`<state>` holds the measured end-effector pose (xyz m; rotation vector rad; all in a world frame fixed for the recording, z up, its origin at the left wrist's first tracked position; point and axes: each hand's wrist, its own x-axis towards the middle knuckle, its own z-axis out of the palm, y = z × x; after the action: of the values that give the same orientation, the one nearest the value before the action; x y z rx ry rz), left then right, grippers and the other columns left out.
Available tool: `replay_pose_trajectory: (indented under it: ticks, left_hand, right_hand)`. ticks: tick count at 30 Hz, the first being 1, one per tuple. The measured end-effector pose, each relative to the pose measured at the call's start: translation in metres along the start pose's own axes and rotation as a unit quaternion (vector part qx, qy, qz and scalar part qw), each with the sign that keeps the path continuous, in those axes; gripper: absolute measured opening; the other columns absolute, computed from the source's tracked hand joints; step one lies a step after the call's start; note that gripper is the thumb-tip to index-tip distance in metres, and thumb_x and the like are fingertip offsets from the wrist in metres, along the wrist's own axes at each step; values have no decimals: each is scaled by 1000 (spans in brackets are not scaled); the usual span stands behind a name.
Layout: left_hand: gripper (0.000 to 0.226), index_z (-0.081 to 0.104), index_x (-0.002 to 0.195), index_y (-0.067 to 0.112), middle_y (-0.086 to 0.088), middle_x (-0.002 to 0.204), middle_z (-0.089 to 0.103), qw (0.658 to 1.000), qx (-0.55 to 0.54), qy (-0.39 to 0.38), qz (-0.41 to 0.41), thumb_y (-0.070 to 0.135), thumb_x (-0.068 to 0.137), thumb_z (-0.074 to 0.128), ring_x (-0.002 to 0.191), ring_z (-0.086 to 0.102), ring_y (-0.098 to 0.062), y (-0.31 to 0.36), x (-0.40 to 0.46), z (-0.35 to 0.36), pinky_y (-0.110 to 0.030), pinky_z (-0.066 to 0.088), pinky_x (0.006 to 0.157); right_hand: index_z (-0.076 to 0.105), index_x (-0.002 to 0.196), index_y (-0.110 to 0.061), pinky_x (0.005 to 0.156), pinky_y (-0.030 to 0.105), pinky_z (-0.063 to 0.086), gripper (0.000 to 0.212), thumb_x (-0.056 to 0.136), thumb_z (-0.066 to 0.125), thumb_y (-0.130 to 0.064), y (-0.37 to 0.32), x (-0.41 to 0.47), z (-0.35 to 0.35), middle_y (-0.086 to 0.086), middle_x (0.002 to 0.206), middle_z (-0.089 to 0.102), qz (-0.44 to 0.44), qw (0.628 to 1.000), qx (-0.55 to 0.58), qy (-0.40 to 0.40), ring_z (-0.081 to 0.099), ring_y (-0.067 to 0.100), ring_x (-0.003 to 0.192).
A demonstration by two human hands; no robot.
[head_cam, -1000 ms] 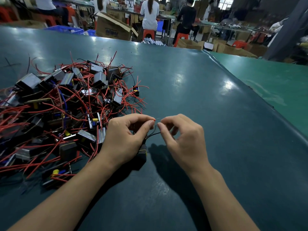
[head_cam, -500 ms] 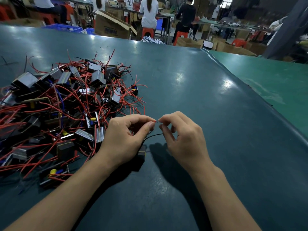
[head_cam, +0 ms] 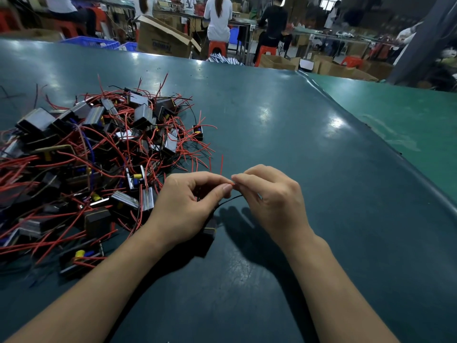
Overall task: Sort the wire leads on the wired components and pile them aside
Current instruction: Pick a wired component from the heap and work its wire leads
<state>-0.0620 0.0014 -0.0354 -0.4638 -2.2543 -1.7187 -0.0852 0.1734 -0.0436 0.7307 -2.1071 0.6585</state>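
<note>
The dark green worktop [head_cam: 284,134] fills most of the frame. The tangled pile of wired components [head_cam: 94,154] sits at the left, same spot as a second ago, nothing added to it. No sorted pile shows anywhere to the right of your hands, so the task looks early.

Your left hand [head_cam: 183,206] and right hand [head_cam: 269,201] meet at centre frame, thumb and forefinger tips almost touching. A second ago there was a small gap between them with a lead tip showing; half a second ago they closed up; now they are tight together with a bit of red wire lead [head_cam: 232,184] pinched at the meeting point. Left fingers [head_cam: 226,188] are curled and pinching that red lead. Right fingers [head_cam: 243,180] are curled on the same lead end from the other side.

A black wire lead [head_cam: 230,199] arcs below the pinch, from under your right fingers down to the left. It ran looser a second ago; now it looks drawn straighter.

The component in hand [head_cam: 209,230] is a small dark block, just under your left palm and mostly hidden. Cannot tell if it rests on the worktop or hangs.

Reading: you are mid-way through straightening or pairing this unit's leads. It is not yet ready to set aside.
</note>
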Motion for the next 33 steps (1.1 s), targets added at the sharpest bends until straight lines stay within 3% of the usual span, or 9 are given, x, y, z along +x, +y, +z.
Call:
replay_pose_trajectory:
  ticks: [6,12,14,16,19,22,25,30,33]
  left_hand:
    - [8,77,88,12,3,72,74,1000,-8,10,-15,9,87,70,52,58,1,-1,2,-2,-13,46,55]
    - [7,77,90,10,1,73,74,1000,-1,5,-16,9,87,71,57,62,-1,0,2,-3,-15,48,58]
    - [8,78,91,10,4,75,75,1000,12,3,-4,7,86,72,63,65,1,1,2,-3,-11,48,62]
    - [10,78,92,11,5,79,76,1000,14,2,-3,8,84,73,70,68,0,3,2,-2,-11,49,67]
    - [10,77,92,10,4,80,76,999,6,-6,-33,7,83,74,73,70,-3,2,3,-6,-14,52,68]
    - [9,76,87,11,0,78,76,998,2,-23,-66,4,86,70,70,69,-6,0,4,-14,-17,55,70]
    - [7,76,85,11,-2,77,76,997,-11,-2,-80,6,85,71,69,70,-10,0,4,-16,-20,57,71]
    - [11,77,88,15,3,76,75,998,-19,40,-52,17,77,76,65,68,-1,2,4,-15,-11,50,65]
    - [25,77,87,17,3,75,73,997,-17,61,-40,31,67,75,69,69,-7,3,2,-15,-18,54,68]
  right_hand:
    - [77,95,-6,50,40,51,11,88,71,-13,-2,0,-3,7,79,70,-10,1000,12,-3,62,32,62]
    - [71,82,-6,54,39,46,21,96,61,-19,-5,1,-8,4,71,58,-1,998,16,-58,53,25,62]
    - [69,77,-7,56,33,43,23,94,60,-18,-9,1,-7,0,66,55,53,994,70,-65,49,19,60]
    - [67,72,-15,56,24,40,23,93,58,-22,-14,1,-6,-8,62,55,176,962,191,-80,49,10,57]
    - [62,68,-21,45,20,36,27,94,57,-23,-16,2,-7,-6,56,52,327,874,347,-90,43,6,47]
    - [64,74,-10,41,17,38,24,97,57,-14,-9,3,-12,-7,58,58,369,850,369,-79,49,5,50]
    - [66,74,-13,39,21,40,23,95,60,-17,-7,3,-13,-5,65,63,402,834,369,-81,57,9,58]
    - [70,80,-12,41,23,48,27,73,73,-38,-6,8,-24,4,70,68,472,740,465,-115,64,15,54]
    - [72,74,-12,49,21,52,12,66,77,-20,-2,8,-31,10,70,69,465,723,500,-104,67,19,58]
